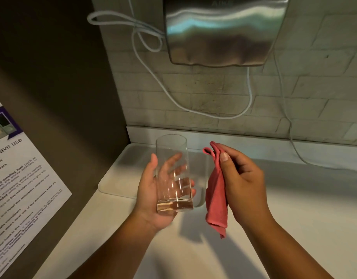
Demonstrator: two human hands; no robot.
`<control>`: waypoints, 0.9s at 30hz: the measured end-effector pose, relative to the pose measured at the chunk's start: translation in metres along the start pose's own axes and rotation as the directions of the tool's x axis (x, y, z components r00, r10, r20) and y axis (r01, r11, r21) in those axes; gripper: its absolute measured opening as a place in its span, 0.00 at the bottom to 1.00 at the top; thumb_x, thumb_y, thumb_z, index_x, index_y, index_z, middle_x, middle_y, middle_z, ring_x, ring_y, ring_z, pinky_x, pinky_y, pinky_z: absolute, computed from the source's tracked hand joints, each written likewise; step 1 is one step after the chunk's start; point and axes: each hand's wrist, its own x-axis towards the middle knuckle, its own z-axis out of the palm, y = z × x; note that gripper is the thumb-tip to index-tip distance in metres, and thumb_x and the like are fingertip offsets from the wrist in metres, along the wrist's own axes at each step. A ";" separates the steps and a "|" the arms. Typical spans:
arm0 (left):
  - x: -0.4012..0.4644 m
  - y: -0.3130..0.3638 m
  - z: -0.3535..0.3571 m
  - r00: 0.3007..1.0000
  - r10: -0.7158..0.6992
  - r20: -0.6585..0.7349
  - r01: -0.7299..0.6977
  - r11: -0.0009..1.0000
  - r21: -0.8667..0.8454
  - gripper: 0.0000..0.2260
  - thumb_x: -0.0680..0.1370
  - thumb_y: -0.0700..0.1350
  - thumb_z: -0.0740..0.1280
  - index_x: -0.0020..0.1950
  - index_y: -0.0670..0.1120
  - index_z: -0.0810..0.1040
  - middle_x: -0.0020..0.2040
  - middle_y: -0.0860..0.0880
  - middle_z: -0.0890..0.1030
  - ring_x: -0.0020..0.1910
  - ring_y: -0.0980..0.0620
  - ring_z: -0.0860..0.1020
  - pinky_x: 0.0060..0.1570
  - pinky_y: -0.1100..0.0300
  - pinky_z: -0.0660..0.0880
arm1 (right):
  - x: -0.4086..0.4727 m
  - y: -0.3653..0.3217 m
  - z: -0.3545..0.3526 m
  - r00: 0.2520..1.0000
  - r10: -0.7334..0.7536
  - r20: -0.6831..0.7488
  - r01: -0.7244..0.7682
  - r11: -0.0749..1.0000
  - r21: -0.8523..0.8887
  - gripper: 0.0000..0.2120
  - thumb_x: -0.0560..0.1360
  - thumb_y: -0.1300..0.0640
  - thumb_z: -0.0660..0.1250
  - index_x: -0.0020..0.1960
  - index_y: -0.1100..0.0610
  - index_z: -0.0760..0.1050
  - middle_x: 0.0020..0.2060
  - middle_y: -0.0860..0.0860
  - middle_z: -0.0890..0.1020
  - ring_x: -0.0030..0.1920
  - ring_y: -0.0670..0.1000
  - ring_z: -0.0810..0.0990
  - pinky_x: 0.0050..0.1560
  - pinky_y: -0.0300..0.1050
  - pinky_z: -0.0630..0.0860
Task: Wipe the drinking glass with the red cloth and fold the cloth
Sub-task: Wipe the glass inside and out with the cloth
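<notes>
A tall clear drinking glass (pixel 172 158) stands upright in my left hand (pixel 151 190), held above the white counter, my fingers wrapped behind it and showing through the glass. Just to its right, my right hand (pixel 242 184) pinches the red cloth (pixel 217 200) near its top between thumb and fingers. The cloth hangs down loosely in folds, close beside the glass but apart from it.
A shallow white tray (pixel 117 178) lies on the white counter (pixel 294 208) under the glass. A steel hand dryer (pixel 224 31) with white cables (pixel 193 105) hangs on the brick wall behind. A printed notice (pixel 18 178) is stuck on the dark panel at left.
</notes>
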 end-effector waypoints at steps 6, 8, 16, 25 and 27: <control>0.008 -0.007 -0.001 0.986 0.131 -0.102 -0.113 0.979 0.169 0.35 0.64 0.66 0.77 0.66 0.49 0.84 0.48 0.46 0.89 0.40 0.43 0.88 0.39 0.47 0.85 | -0.004 -0.005 0.001 0.997 -0.068 0.029 0.070 0.996 -0.060 0.11 0.81 0.60 0.66 0.61 0.51 0.82 0.53 0.42 0.86 0.57 0.43 0.83 0.55 0.34 0.76; 0.009 -0.005 -0.002 0.987 0.139 -0.085 -0.118 0.968 0.221 0.31 0.66 0.67 0.75 0.63 0.51 0.87 0.47 0.48 0.90 0.41 0.44 0.88 0.38 0.49 0.85 | -0.007 -0.007 0.003 0.993 -0.111 0.039 0.114 0.989 -0.094 0.12 0.81 0.60 0.67 0.61 0.50 0.82 0.54 0.42 0.86 0.57 0.43 0.83 0.55 0.34 0.76; 0.012 -0.006 0.002 0.979 0.168 -0.118 -0.133 0.957 0.258 0.32 0.75 0.65 0.69 0.70 0.43 0.81 0.60 0.39 0.83 0.49 0.42 0.84 0.52 0.48 0.79 | -0.030 -0.017 0.016 0.891 -0.425 0.157 0.450 0.790 -0.417 0.13 0.80 0.58 0.67 0.63 0.53 0.81 0.50 0.46 0.83 0.51 0.40 0.81 0.51 0.30 0.73; 0.003 -0.014 0.003 0.997 0.042 -0.069 -0.018 0.948 0.319 0.21 0.69 0.68 0.66 0.44 0.57 0.92 0.42 0.49 0.92 0.40 0.54 0.90 0.31 0.64 0.82 | -0.046 -0.023 0.039 0.851 -0.365 0.379 0.520 0.478 -0.708 0.17 0.76 0.57 0.72 0.64 0.56 0.80 0.48 0.49 0.83 0.41 0.44 0.80 0.43 0.32 0.74; 0.002 -0.019 0.002 0.998 0.024 -0.064 -0.002 0.949 0.314 0.22 0.69 0.68 0.66 0.42 0.55 0.92 0.41 0.49 0.91 0.39 0.54 0.90 0.30 0.64 0.82 | -0.036 -0.025 0.042 0.858 -0.381 0.345 0.505 0.499 -0.705 0.17 0.78 0.56 0.69 0.66 0.57 0.80 0.50 0.51 0.83 0.41 0.49 0.82 0.42 0.40 0.81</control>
